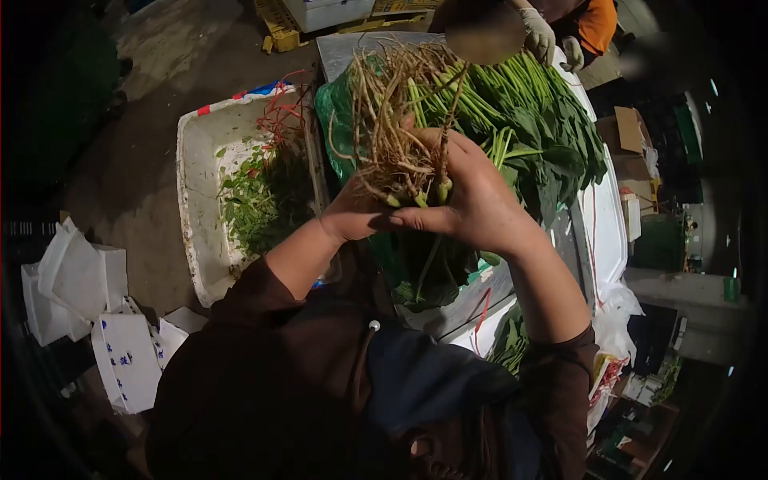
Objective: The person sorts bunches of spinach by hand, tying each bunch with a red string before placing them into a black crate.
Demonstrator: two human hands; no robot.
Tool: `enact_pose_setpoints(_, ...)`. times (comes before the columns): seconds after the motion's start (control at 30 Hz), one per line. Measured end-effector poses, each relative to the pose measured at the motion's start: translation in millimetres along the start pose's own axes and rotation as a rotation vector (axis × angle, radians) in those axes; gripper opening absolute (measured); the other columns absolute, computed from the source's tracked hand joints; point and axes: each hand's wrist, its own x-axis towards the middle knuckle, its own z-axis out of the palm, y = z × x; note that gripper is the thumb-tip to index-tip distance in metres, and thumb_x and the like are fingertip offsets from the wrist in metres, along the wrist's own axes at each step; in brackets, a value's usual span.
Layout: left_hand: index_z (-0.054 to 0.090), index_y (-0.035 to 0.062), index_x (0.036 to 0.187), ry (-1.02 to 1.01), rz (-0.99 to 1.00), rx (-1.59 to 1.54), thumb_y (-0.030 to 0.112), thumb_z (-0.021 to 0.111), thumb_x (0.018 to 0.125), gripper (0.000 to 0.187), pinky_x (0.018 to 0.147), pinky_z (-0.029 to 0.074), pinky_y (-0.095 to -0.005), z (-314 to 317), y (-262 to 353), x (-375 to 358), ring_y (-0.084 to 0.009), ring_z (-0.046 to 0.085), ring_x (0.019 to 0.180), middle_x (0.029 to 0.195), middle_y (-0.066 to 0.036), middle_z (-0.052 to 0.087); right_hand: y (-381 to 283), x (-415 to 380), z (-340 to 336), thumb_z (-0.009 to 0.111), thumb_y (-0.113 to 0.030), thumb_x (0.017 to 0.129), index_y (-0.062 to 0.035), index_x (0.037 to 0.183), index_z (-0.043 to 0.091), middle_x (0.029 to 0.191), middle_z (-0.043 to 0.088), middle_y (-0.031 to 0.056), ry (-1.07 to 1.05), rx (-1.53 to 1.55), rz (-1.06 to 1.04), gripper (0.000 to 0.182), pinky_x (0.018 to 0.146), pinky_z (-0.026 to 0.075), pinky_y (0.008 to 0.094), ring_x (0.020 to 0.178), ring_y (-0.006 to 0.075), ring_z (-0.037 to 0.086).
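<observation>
Bunch of rooted greens gripped in both hands, much produce left unsorted.
At 1 o'clock a large heap of long-stemmed green leaves (528,120); at 9 o'clock a white foam box (196,208) holding what look like leafy trimmings; at centre, left hand (352,214) and right hand (472,196) clamp the tan-rooted green bunch (396,132), roots up.

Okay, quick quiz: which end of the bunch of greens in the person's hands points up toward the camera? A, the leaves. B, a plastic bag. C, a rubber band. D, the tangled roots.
D: both hands, left hand and right hand, grip the bunch with its pale tangled roots uppermost and its leaves hanging below.
</observation>
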Motion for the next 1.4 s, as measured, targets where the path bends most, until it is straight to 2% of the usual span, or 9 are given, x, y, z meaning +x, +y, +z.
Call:
enact_pose_setpoints(0.07, 0.031, 0.0058, 0.138, -0.247, -0.117, 0.324, 0.015, 0.077, 0.073, 0.08, 0.104, 0.034, -0.0328, -15, 2, 5, -0.0177, 0.042, 0.124, 0.138, -0.006, 0.039, 8, -4, 8, 0.086, -0.025, 0.059, -0.0024, 0.127, 0.045, 0.121, 0.05, 0.017, 0.199, -0.141, -0.077, 0.083, 0.097, 0.039, 0.0379, 0.114, 0.0323, 0.047)
enact_pose_setpoints(0.1, 0.042, 0.0055, 0.131, -0.026, -0.227, -0.146, 0.014, 0.078, 0.071, 0.071, 0.1, 0.038, -0.0331, -5, 2, 7, -0.0182, 0.047, 0.119, 0.13, -0.007, 0.048, 12, -1, 7, 0.086, -0.031, 0.059, -0.0018, 0.129, 0.042, 0.123, 0.047, 0.0186, 0.183, -0.078, -0.039, 0.088, 0.099, 0.037, 0.0386, 0.118, 0.0338, 0.043)
enact_pose_setpoints(0.23, 0.052, 0.003, 0.122, -0.137, -0.144, 0.488, 0.007, 0.077, 0.071, 0.057, 0.089, 0.048, -0.0323, -1, 22, 20, -0.0182, 0.059, 0.103, 0.114, -0.006, 0.06, 17, 0, -1, 0.083, -0.039, 0.06, 0.0008, 0.129, 0.041, 0.123, 0.048, 0.0197, 0.37, -0.361, -0.085, 0.09, 0.097, 0.038, 0.0384, 0.115, 0.0338, 0.046)
enact_pose_setpoints(0.33, 0.057, 0.0002, 0.116, 0.02, -0.156, -0.133, 0.001, 0.073, 0.072, 0.047, 0.088, 0.048, -0.0316, 0, 13, 25, -0.0184, 0.06, 0.101, 0.11, -0.008, 0.063, 21, -10, -11, 0.079, -0.039, 0.065, 0.0001, 0.128, 0.042, 0.116, 0.052, 0.024, 0.192, -0.1, 0.038, 0.083, 0.091, 0.041, 0.0429, 0.107, 0.04, 0.05)
enact_pose_setpoints(0.57, 0.042, 0.0043, 0.131, -0.168, -0.282, 0.075, -0.002, 0.078, 0.066, 0.075, 0.093, 0.043, -0.0305, 16, 35, 55, -0.0155, 0.049, 0.115, 0.128, -0.004, 0.051, 36, -24, -42, 0.064, -0.028, 0.085, 0.0017, 0.129, 0.042, 0.12, 0.052, 0.0242, 0.197, 0.198, 0.095, 0.058, 0.096, 0.038, 0.0378, 0.113, 0.0359, 0.05)
enact_pose_setpoints(0.87, 0.039, 0.0034, 0.132, -0.112, -0.15, 0.142, 0.006, 0.08, 0.068, 0.076, 0.092, 0.044, -0.0325, 23, 15, 73, -0.0177, 0.051, 0.112, 0.123, -0.005, 0.053, 28, -5, -39, 0.043, -0.057, 0.087, 0.0042, 0.138, 0.026, 0.14, 0.033, 0.0232, 0.304, -0.64, 0.163, 0.081, 0.107, 0.023, 0.0435, 0.13, 0.0377, 0.031)
enact_pose_setpoints(1.13, 0.046, 0.0002, 0.127, 0.07, -0.41, -0.435, 0.003, 0.066, 0.073, 0.057, 0.094, 0.044, -0.0379, -9, -6, 71, -0.0249, 0.056, 0.108, 0.119, -0.011, 0.056, 3, -18, -36, 0.046, -0.046, 0.09, 0.0035, 0.136, 0.028, 0.132, 0.042, 0.0255, 0.207, -0.512, 0.231, 0.07, 0.104, 0.028, 0.0422, 0.124, 0.0384, 0.04)
enact_pose_setpoints(1.27, 0.049, -0.0013, 0.122, 0.072, -0.171, -0.365, 0.0, 0.061, 0.072, 0.051, 0.094, 0.044, -0.0384, 24, 17, 65, -0.0255, 0.057, 0.106, 0.115, -0.012, 0.058, 12, -34, -32, 0.053, -0.027, 0.087, 0.0017, 0.132, 0.034, 0.119, 0.051, 0.0233, 0.204, -0.355, 0.182, 0.057, 0.1, 0.032, 0.0428, 0.114, 0.0361, 0.047)
enact_pose_setpoints(1.4, 0.046, 0.0004, 0.126, 0.079, -0.308, -0.223, 0.002, 0.062, 0.074, 0.055, 0.094, 0.045, -0.0382, 28, 17, 76, -0.0259, 0.056, 0.107, 0.117, -0.012, 0.057, 29, -36, -32, 0.049, -0.021, 0.085, -0.0021, 0.13, 0.038, 0.107, 0.058, 0.018, 0.316, -0.347, 0.186, 0.05, 0.093, 0.035, 0.042, 0.103, 0.0335, 0.053)
